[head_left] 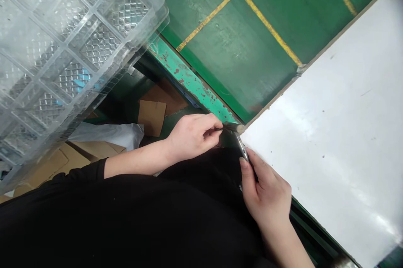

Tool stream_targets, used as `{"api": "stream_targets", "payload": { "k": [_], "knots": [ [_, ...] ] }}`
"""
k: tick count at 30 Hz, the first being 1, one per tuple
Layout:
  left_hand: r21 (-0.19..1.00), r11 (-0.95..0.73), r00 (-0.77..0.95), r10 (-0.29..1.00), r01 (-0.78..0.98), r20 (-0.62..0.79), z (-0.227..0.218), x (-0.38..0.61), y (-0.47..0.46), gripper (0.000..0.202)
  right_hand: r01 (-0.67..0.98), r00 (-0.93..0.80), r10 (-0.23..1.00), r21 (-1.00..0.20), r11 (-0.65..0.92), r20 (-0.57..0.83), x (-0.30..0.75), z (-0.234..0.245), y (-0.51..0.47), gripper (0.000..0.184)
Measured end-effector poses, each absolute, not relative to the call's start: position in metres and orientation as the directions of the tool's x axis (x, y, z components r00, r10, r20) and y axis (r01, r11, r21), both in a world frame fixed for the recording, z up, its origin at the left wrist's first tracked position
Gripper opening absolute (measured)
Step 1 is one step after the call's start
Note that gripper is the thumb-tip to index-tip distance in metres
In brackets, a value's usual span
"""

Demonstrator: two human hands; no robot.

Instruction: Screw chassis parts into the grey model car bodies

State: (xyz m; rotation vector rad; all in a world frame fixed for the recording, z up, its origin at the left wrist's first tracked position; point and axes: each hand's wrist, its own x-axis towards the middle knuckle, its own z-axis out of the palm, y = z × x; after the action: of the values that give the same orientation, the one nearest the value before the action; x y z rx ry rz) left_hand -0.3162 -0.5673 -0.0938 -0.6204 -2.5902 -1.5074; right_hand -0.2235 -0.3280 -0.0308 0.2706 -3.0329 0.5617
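Observation:
Fingertips pressed together, my left hand [195, 137] pinches a small dark piece [220, 128], too small to name. My right hand [269, 188] grips a slim silver metal tool [242, 146], thumb along its side; its kind I cannot tell. The tool's upper end meets a short dark rod-like thing with a tan end [240, 128], right beside the left fingertips. Whether that rod joins the pinched piece is unclear. Both hands are above my dark-clothed lap, close to the corner of a white board [327, 146]. Most of the tool's lower part is hidden in the right palm.
At the left stands a clear plastic compartment tray [66, 45], apparently stacked. A green work surface with yellow lines [217, 50] lies ahead, edged by a chipped green metal rail [189, 79]. Below are a cardboard piece [152, 118], a whitish plastic bag [126, 135] and brown cardboard [59, 161].

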Motion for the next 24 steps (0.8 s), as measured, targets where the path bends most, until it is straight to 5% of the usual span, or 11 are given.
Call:
{"api": "stream_targets", "payload": {
  "k": [24],
  "knots": [
    [0.844,0.415,-0.924,0.313,0.34,0.218,-0.0969,-0.3151,-0.5671,0.006,-0.163,-0.986,-0.143,-0.302,0.939,0.086,-0.2214,-0.0309,-0.3261,0.032]
  ]
}}
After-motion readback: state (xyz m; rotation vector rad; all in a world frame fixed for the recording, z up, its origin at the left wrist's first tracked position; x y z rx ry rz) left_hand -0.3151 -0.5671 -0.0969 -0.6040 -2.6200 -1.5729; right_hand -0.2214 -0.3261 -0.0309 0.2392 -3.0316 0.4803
